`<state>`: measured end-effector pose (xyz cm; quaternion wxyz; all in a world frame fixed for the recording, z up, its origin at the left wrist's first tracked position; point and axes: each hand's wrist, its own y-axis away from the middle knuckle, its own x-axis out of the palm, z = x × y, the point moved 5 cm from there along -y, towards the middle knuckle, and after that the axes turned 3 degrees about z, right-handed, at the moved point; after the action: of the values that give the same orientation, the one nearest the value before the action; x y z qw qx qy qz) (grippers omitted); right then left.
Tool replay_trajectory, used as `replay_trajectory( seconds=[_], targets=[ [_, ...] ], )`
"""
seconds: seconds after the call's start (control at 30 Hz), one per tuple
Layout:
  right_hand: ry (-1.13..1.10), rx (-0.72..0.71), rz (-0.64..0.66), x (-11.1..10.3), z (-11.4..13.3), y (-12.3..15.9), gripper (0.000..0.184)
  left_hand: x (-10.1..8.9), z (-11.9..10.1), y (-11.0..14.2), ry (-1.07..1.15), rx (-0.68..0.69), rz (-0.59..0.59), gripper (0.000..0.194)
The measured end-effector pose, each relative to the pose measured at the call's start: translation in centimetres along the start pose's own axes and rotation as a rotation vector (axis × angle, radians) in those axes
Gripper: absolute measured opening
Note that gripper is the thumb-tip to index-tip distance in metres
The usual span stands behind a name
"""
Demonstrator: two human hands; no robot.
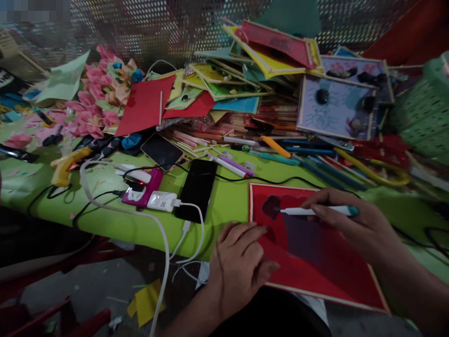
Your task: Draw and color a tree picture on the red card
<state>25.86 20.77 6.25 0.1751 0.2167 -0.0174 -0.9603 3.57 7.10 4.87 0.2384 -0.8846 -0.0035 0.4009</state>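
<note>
My right hand (354,215) pinches a white marker pen (315,211) with a teal end, its tip pointing left. The tip meets, or nearly meets, a dark flower-like shape (271,207) on a red sheet (308,276) framed with thin pale sticks. A larger dark purple patch (305,238) spreads below the pen; part of the dark tone may be shadow. My left hand (242,257) rests on the sheet's left edge, fingers loosely bent and apart, holding nothing.
A black phone (197,189) and a purple power strip (143,192) with white cables lie to the left. Behind are pens (275,146), framed colored sheets (217,75), pink paper flowers (94,93) and a yellow glue gun (68,164). A green basket (424,107) stands at right.
</note>
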Motion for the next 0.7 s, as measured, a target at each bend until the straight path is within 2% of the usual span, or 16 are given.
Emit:
replay_trajectory(
  seconds=[0.43,0.7],
  targets=[
    [0.000,0.013,0.063,0.24,-0.70,0.46,0.042,0.08,0.02,0.08,0.001,0.000,-0.005,0.041],
    [-0.022,-0.014,0.141,0.99,0.14,0.59,0.042,0.03,0.04,0.17,-0.010,0.010,-0.029,0.033]
  ],
)
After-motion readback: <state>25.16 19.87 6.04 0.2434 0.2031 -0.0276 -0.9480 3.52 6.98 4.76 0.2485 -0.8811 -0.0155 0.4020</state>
